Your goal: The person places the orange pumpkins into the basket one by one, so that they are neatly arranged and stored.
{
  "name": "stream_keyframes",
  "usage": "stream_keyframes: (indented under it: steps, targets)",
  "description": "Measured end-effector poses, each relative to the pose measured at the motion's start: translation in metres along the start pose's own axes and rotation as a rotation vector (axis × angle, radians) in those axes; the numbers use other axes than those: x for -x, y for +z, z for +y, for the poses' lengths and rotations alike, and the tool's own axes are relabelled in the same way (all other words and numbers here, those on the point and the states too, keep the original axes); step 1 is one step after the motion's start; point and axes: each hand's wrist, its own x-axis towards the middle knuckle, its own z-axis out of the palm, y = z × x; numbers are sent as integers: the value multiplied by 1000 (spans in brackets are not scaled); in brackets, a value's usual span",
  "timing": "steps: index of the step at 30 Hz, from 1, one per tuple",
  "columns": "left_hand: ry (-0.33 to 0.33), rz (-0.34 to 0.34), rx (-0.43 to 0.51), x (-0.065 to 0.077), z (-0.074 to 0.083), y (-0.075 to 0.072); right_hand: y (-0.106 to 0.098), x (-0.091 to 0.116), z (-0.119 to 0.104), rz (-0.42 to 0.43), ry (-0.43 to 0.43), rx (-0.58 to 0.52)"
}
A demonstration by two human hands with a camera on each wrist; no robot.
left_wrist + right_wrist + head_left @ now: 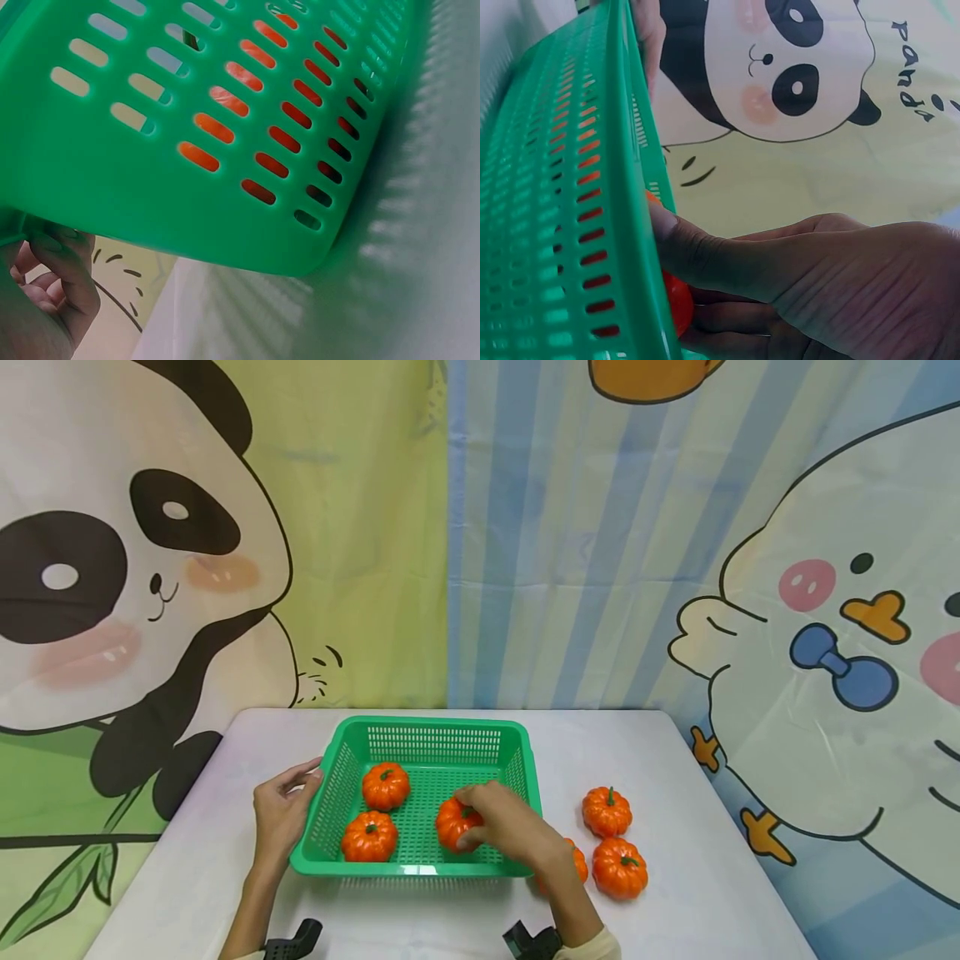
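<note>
A green plastic basket with slotted walls stands on the white table. My left hand holds its left rim, fingers curled at the edge in the left wrist view. Inside the basket's right half, my right hand grips a small orange pumpkin between thumb and fingers. The right wrist view shows the thumb over the rim and part of that pumpkin below it. Two more pumpkins, one farther back and one nearer the front, sit in the basket's left half.
Right of the basket on the white table lie a rear pumpkin and a front pumpkin. Another pumpkin is partly hidden by my right forearm. Behind the table hangs a printed curtain with a panda.
</note>
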Motion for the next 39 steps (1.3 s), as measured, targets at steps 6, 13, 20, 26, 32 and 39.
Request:
stream_keyframes:
  steps: [6,13,20,26,32,39]
  targets:
    - [3,1,-8,0,-1,-1,8,-4,-6,-14,2,28]
    - [-9,2,-13,1,0,-2,15,-8,-10,-28,10,20]
    - [-8,-1,-17,1,2,-1,19,-13,-16,-48,-14,2]
    - [-12,0,-20,1,2,-1,24,-20,-20,-61,-45,11]
    - [-10,-3,5,1,0,-1,30,-26,-22,-76,-68,47]
    - [-13,-4,21,0,-1,-1,37,-29,-18,-89,-78,47]
